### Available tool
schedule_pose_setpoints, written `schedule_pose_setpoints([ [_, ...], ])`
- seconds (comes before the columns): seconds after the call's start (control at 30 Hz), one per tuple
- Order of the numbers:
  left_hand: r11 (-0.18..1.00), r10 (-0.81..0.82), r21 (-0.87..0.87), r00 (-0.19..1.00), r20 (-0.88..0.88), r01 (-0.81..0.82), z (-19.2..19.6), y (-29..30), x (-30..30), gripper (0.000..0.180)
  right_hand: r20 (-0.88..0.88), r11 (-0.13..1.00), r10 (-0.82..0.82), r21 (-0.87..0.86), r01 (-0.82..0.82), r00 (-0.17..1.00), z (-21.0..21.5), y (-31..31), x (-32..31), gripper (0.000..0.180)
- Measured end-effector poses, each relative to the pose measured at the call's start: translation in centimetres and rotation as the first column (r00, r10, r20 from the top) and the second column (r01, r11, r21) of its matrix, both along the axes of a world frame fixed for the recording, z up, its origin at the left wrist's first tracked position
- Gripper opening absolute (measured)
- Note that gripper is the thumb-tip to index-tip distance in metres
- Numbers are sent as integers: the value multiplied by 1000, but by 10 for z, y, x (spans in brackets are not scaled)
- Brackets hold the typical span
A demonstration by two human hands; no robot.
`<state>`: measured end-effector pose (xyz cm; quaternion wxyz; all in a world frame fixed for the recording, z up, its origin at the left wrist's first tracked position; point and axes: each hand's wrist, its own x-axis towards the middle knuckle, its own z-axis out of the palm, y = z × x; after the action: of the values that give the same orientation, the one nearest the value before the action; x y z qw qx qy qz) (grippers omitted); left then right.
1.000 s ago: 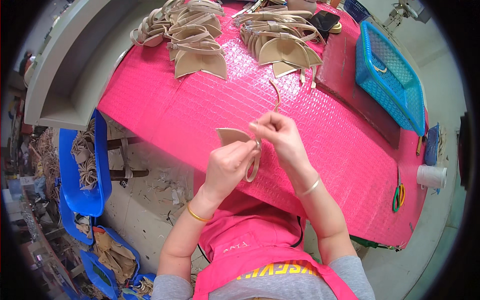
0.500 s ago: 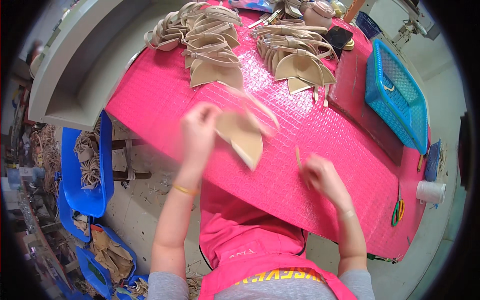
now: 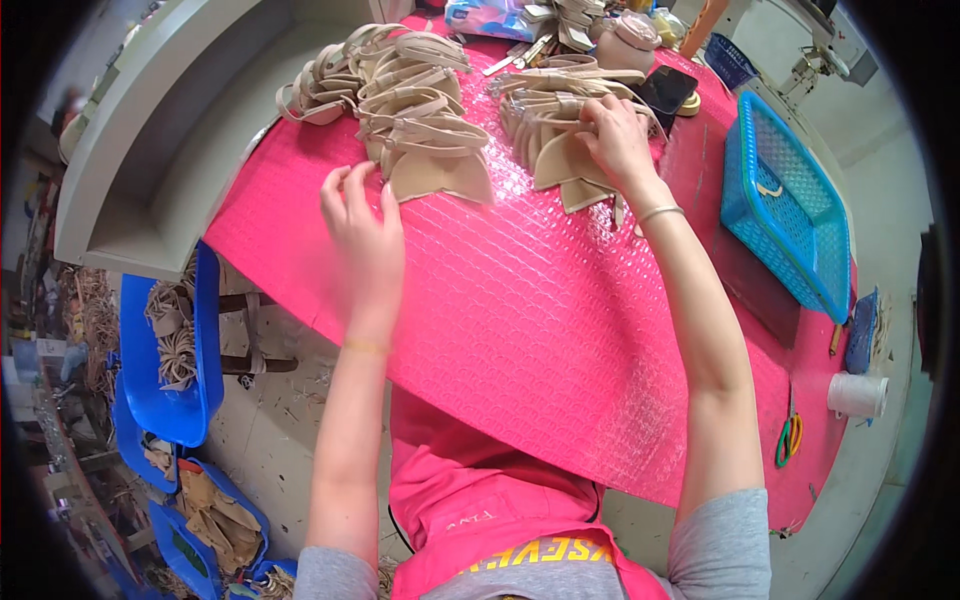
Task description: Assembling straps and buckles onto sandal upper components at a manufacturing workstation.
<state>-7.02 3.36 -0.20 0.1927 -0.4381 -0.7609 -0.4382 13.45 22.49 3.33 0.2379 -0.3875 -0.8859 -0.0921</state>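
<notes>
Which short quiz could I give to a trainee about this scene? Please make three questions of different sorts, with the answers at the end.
1. Choose one. Where is the right hand?
(a) at the white spool
(b) at the right pile of beige pieces
(c) in a blue bin

2. True or false: the scissors lie on the pink table.

3. Short answer: what colour is the large basket at the right?

Key: 1. (b); whether the fingers grip a piece cannot be told. 2. True. 3. Bright blue, near turquoise.
</notes>
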Motion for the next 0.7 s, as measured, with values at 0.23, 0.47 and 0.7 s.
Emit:
schedule_pose_setpoints([
  [0.23, 730, -683, 488, 504, 528, 478, 66, -22, 60, 31, -252, 690, 325, -596, -410, 912, 84, -138, 30, 14],
  [0.47, 642, -347, 229, 11, 938, 732, 41, -56, 31, 10, -249, 131, -132, -964, -232, 960, 43, -209, 85, 27],
  [0.7, 669, -367, -340, 692, 622, 661, 24, -52, 26, 16, -542, -79, -432, -774, -629, 721, 35, -273, 144, 27],
])
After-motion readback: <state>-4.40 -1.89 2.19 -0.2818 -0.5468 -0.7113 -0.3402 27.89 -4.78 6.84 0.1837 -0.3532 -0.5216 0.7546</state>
